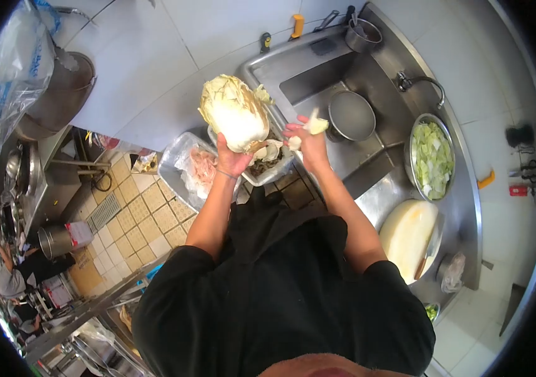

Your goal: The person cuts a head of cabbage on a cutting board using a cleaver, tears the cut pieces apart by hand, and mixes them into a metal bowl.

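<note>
Black cloth of my top [274, 289] lies nearest the camera. Beyond it, leftmost, a plastic tub [170, 152] holds something pink in clear wrapping, which perhaps keeps the tub clean. My left hand [234, 163] cups a napa cabbage [233, 113] by its pale base, fingers curled against it, likely because that firm end bears the weight best. It overhangs a second tub [274, 176] of scraps, so loose bits could drop in. My right hand [312, 149] has parted fingers with pale cabbage pieces [316, 125] against them; I cannot tell whether they pinch. A steel pot [351, 116] sits in the sink [368, 168]. Past it come the cutting board [403, 232], the bowl [409, 157] of cut leaves [432, 157], and a knife [433, 244] lying along the board's far edge, probably to leave its middle free.
</note>
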{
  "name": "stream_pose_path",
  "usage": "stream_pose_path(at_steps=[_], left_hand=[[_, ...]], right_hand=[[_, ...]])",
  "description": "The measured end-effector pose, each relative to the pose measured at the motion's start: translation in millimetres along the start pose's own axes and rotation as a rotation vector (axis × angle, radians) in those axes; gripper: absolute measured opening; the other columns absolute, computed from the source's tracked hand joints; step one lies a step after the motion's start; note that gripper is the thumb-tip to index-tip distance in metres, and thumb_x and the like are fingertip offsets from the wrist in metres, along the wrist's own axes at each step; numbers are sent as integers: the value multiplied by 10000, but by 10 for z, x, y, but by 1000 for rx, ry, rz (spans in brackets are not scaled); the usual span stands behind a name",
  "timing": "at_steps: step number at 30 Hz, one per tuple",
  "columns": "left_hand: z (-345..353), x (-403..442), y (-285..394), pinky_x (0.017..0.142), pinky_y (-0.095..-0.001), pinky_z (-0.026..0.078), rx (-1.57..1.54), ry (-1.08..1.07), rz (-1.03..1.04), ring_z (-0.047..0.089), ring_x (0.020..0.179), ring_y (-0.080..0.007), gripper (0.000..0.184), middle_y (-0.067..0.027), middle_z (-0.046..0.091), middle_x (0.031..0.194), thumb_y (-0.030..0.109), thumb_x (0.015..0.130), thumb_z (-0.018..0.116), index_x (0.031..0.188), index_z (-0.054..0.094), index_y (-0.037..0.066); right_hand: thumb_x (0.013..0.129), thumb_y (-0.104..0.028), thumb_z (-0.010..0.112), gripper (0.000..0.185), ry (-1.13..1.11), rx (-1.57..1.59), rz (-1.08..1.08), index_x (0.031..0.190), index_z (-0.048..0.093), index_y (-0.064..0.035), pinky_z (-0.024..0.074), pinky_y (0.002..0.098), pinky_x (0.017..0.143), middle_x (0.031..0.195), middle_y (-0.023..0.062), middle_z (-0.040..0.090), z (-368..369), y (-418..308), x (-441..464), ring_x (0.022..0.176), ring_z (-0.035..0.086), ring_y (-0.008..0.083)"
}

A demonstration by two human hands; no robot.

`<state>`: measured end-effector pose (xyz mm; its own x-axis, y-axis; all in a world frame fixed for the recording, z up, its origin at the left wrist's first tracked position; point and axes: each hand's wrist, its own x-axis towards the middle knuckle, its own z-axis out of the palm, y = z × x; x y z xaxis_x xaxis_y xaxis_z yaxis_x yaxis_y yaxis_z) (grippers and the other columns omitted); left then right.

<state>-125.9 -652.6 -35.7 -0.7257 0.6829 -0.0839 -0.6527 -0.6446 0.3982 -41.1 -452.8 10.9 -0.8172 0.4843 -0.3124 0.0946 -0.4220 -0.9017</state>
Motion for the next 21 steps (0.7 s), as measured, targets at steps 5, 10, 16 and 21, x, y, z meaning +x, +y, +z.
stream_pose_path(at_steps=[5, 10, 16, 21], left_hand=[[-104, -3, 184, 1060, -578, 448, 34, -76, -3, 504, 1323, -320, 1039, -94, 519, 1444, 604, 686, 837, 1491, 396, 117], [-12, -33, 220, 1118, -424, 417, 140, -72, -49, 534, 1294, -270, 926, -93, 570, 1390, 400, 726, 883, 1451, 435, 36], [540, 14, 326, 1057, -371, 457, 574, 180, 151, 570, 1235, -238, 835, -125, 577, 1359, 308, 765, 861, 1420, 442, 2], [282, 89, 94, 1055, -406, 464, 402, 213, 208, 569, 1238, -262, 838, -119, 583, 1350, 448, 800, 798, 1427, 439, 23]], right_hand=[[943, -288, 669, 609, -200, -629, 76, 1437, 471, 8, 554, 355, 858, 1236, 197, 624, 263, -254, 162, 1055, 664, 239], [930, -260, 691, 561, -377, -151, 58, 1386, 521, 21, 534, 310, 870, 1206, 119, 644, 606, -474, -39, 1043, 647, 180], [794, -190, 721, 436, -94, -453, -272, 1149, 618, 40, 525, 337, 844, 1065, 138, 689, 501, -112, 38, 921, 666, 240], [771, -16, 591, 315, 79, -258, -206, 1083, 574, 15, 533, 358, 815, 975, 165, 678, 505, -63, -144, 898, 679, 276]])
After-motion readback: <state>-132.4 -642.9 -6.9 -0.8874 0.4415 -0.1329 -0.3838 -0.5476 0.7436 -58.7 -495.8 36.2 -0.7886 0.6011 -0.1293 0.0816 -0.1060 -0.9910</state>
